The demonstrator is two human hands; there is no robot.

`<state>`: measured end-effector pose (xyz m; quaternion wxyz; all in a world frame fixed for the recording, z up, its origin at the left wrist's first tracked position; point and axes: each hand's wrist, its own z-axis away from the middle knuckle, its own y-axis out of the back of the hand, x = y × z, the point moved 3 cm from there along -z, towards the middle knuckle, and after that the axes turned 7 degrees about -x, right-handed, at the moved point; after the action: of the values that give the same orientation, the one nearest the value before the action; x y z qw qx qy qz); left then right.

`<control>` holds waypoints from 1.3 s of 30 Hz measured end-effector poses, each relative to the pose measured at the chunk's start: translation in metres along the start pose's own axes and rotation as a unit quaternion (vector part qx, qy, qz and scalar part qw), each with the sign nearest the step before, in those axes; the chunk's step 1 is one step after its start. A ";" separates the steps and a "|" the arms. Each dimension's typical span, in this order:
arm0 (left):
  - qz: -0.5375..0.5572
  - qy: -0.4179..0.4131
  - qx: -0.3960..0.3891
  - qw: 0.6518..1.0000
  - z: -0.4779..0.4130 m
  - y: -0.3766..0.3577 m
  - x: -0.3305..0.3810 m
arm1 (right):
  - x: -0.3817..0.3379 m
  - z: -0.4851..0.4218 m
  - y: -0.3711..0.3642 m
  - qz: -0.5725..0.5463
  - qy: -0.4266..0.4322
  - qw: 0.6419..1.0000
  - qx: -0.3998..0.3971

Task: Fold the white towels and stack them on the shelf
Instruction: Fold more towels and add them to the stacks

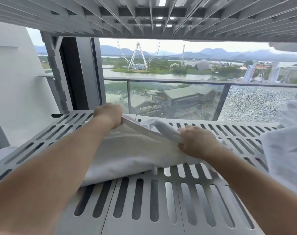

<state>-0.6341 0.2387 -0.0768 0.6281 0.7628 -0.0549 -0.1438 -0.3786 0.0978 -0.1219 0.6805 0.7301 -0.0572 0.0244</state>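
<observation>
A white towel (127, 150) lies partly folded on the grey slotted shelf (161, 200). My left hand (109, 116) grips the towel's far left edge and lifts it off the shelf. At the towel's right side, my right hand (197, 141) clutches a bunched fold. The cloth is stretched between both hands, and its near edge rests on the slots. More white cloth (287, 156) is heaped at the right end of the shelf.
Another slotted shelf (144, 16) hangs close overhead. Behind the shelf is a window onto a balcony with a glass railing (178, 82). A white wall (11, 82) stands at the left.
</observation>
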 end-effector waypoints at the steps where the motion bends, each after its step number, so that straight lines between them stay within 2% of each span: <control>1: -0.003 -0.001 -0.041 0.999 -0.004 -0.002 -0.001 | 0.007 -0.006 0.003 0.016 -0.035 0.999 -0.015; 3: 0.000 -0.017 -0.120 0.993 -0.007 -0.004 0.000 | 0.021 -0.016 0.009 0.042 -0.093 0.993 -0.055; 5: -0.030 -0.046 -0.186 0.981 -0.007 -0.001 0.004 | 0.028 -0.028 0.016 0.044 -0.115 0.986 -0.112; 7: -0.048 -0.046 -0.264 0.962 -0.004 0.004 0.009 | 0.034 -0.037 0.020 -0.020 -0.134 0.970 -0.203; 8: -0.041 -0.029 -0.277 0.960 -0.005 0.009 0.011 | 0.038 -0.041 0.021 -0.093 -0.157 0.955 -0.235; 9: -0.026 -0.010 -0.246 0.969 -0.007 0.015 0.012 | 0.044 -0.047 0.020 -0.197 -0.189 0.929 -0.249; 10: -0.007 0.016 -0.165 0.986 -0.013 0.025 0.015 | 0.047 -0.053 0.023 -0.298 -0.215 0.902 -0.227; 11: 0.017 0.038 -0.044 0.998 -0.020 0.038 0.015 | 0.051 -0.062 0.026 -0.384 -0.231 0.881 -0.152; 12: 0.034 0.049 0.091 0.994 -0.024 0.052 0.017 | 0.055 -0.072 0.034 -0.406 -0.234 0.883 -0.026; 14: 0.047 0.052 0.299 0.952 -0.027 0.073 0.023 | 0.060 -0.078 0.055 -0.308 -0.219 0.888 0.262; 15: 0.058 0.050 0.349 0.934 -0.027 0.077 0.025 | 0.059 -0.076 0.059 -0.255 -0.205 0.882 0.339; 17: 0.053 0.018 0.369 0.928 -0.026 0.075 0.029 | 0.061 -0.068 0.058 -0.206 -0.178 0.884 0.380; 19: 0.032 -0.018 0.335 0.942 -0.018 0.058 0.031 | 0.069 -0.063 0.044 -0.162 -0.182 0.905 0.349; 22: 0.042 -0.055 0.250 0.966 0.001 0.019 0.039 | 0.080 -0.052 0.010 -0.094 -0.180 0.957 0.207; 25: 0.025 -0.116 0.161 0.980 0.024 -0.020 0.062 | 0.083 -0.022 -0.026 -0.050 -0.173 0.975 0.133; 29: 0.055 -0.131 0.115 0.983 0.044 -0.048 0.073 | 0.095 0.002 -0.038 -0.004 -0.160 0.977 0.138; 34: 0.112 -0.112 0.054 0.986 0.065 -0.051 0.072 | 0.115 0.022 -0.022 -0.032 -0.189 0.948 0.254; 39: 0.146 -0.100 -0.037 0.984 0.082 -0.048 0.079 | 0.093 0.042 -0.047 -0.015 -0.045 0.979 0.198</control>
<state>-0.5868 0.1498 -0.1495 0.6618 0.7044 -0.2224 -0.1277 -0.2824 0.0547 -0.1611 0.5197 0.8514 -0.0706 -0.0082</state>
